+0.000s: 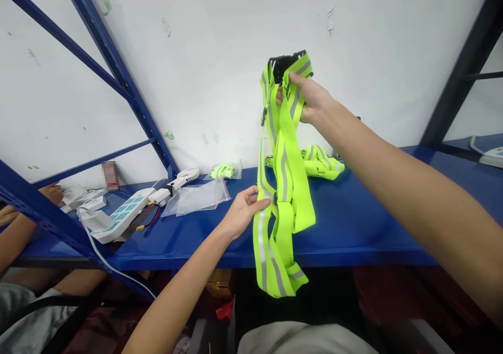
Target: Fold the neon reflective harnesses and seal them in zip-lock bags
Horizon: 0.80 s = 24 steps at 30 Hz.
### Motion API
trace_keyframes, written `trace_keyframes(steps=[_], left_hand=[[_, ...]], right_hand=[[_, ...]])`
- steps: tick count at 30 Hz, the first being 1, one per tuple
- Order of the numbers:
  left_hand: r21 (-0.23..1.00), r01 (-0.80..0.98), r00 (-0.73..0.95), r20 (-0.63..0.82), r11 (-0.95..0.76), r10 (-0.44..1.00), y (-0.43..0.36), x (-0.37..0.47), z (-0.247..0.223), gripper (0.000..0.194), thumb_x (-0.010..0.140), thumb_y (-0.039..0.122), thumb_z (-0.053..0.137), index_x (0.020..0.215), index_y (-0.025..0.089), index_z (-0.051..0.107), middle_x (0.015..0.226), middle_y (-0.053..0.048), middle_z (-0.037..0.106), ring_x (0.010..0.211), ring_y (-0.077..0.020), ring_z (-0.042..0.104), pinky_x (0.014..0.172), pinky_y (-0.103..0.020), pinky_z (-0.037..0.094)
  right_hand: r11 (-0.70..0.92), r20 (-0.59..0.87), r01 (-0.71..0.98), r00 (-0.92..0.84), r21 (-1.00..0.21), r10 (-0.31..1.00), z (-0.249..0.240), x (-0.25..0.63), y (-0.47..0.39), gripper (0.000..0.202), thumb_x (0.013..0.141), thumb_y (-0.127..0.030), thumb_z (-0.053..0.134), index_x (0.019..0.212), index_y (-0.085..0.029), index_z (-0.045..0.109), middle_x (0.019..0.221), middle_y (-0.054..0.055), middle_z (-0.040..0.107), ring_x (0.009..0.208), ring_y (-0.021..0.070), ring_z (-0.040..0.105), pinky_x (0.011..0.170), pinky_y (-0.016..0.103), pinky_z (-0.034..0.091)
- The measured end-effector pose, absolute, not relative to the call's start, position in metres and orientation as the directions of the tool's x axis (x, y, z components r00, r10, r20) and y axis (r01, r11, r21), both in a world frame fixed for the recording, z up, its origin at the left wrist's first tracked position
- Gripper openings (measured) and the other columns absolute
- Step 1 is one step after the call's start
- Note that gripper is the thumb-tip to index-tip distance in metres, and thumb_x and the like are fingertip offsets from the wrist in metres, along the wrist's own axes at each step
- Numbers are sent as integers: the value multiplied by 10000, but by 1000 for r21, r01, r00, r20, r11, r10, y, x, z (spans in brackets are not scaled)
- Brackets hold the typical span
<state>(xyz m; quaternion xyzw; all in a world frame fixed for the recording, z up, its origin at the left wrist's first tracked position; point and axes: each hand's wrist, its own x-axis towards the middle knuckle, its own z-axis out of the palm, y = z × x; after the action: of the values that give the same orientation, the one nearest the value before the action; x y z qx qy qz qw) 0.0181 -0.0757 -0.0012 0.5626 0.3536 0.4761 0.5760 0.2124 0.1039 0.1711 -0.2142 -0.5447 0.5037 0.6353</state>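
Blue metal rack stands at the left of the frame; behind it, at the far left edge, a co-worker's hand is partly visible. Next along the desk: a white power strip, a white fan, clear plastic bags lying flat, and a small bagged bundle near the wall. At centre, the left hand pinches one strap at mid-length between thumb and fingers. Yellow-green reflective straps hang in loops at centre, raised in front of the desk, lowest loops below its front edge. Right hand, higher and well apart from the left, is closed around their upper end, just beside a black buckle. Behind, right of centre, a second strap bundle lies on the desk. Dark post stands at far right.
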Motion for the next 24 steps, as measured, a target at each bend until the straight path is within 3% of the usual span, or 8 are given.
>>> trace_keyframes(steps=[4, 9, 12, 15, 20, 24], left_hand=[[973, -218, 303, 145, -79, 942, -78, 27, 8, 445, 786, 328, 755, 1187, 205, 607, 965, -64, 737, 755, -190, 704, 750, -341, 565], [921, -380, 172, 158, -82, 972, -76, 19, 14, 331, 759, 282, 766, 1037, 211, 602, 833, -1, 699, 645, -131, 655, 611, -258, 541], [888, -441, 57, 177, -134, 983, -70, 10, 15, 305, 743, 233, 758, 996, 211, 589, 818, 19, 682, 637, -110, 638, 657, -261, 554], [885, -423, -39, 199, -196, 979, -65, 3, 20, 307, 775, 252, 714, 1054, 220, 589, 951, -8, 704, 755, -140, 672, 742, -295, 564], [888, -397, -124, 200, -233, 972, -59, -4, 24, 552, 793, 289, 683, 1314, 302, 502, 1170, -22, 678, 823, -153, 679, 660, -265, 544], [948, -262, -111, 156, -180, 982, -54, -5, 11, 806, 772, 298, 713, 1467, 360, 311, 938, -1, 688, 591, -115, 607, 502, -233, 474]], right_hand=[[406, 488, -395, -132, -824, 863, 181, 213, 98, 351, 987, -506, 442, 891, -201, 588, 757, 43, 590, 778, 184, 678, 640, 324, 591], [464, 528, -317, -156, -827, 835, 184, 233, 85, 390, 939, -605, 466, 919, -241, 603, 799, 53, 615, 806, 213, 671, 657, 348, 596], [480, 529, -282, -132, -831, 838, 175, 244, 78, 423, 924, -644, 451, 918, -251, 610, 778, 55, 621, 790, 226, 663, 644, 361, 586], [477, 512, -258, -90, -840, 854, 160, 250, 76, 458, 929, -656, 425, 897, -241, 616, 740, 54, 616, 763, 227, 653, 618, 364, 566], [473, 501, -195, -133, -859, 855, 137, 253, 80, 511, 885, -724, 434, 864, -237, 587, 724, 50, 604, 755, 230, 644, 600, 356, 545], [446, 472, -188, -126, -875, 873, 126, 250, 83, 522, 866, -745, 443, 861, -237, 564, 717, 51, 601, 740, 223, 647, 589, 341, 540]])
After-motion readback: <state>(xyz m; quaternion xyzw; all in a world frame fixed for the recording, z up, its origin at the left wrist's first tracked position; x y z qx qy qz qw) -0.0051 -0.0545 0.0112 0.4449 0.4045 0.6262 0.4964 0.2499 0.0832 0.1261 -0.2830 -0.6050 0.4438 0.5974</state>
